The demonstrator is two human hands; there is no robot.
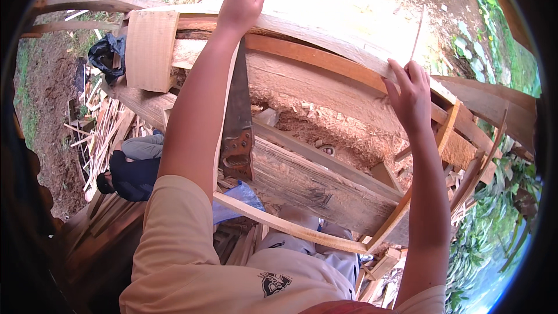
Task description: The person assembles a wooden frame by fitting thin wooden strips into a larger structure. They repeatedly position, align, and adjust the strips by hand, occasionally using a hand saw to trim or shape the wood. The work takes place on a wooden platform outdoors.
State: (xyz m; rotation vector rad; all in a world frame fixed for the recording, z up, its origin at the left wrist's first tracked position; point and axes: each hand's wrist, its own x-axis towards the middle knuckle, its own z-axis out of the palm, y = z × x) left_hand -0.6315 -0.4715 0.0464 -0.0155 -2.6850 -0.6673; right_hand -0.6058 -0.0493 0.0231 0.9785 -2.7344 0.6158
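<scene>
Held out over a workbench is a slim rectangular wooden frame (290, 225), its near rail close to my body. Closed fingers of my left hand (244, 7) are at its far left corner, thumb and forefinger pressed together; my forearm hides part of the left rail. On the far rail, toward the right corner, my right hand (411, 96) grips with bent fingers. A handsaw (237, 122) with a worn wooden handle lies across the bench beside my left forearm, its blade pointing away from me.
Wood shavings (343, 128) fill the bench's trough between thick planks (314, 180). A wooden board (151, 49) and a black plastic bag (107, 55) are at the far left. Another person (135, 166) is at the left by scattered offcuts (110, 122). Clear plastic (239, 200) lies nearer me.
</scene>
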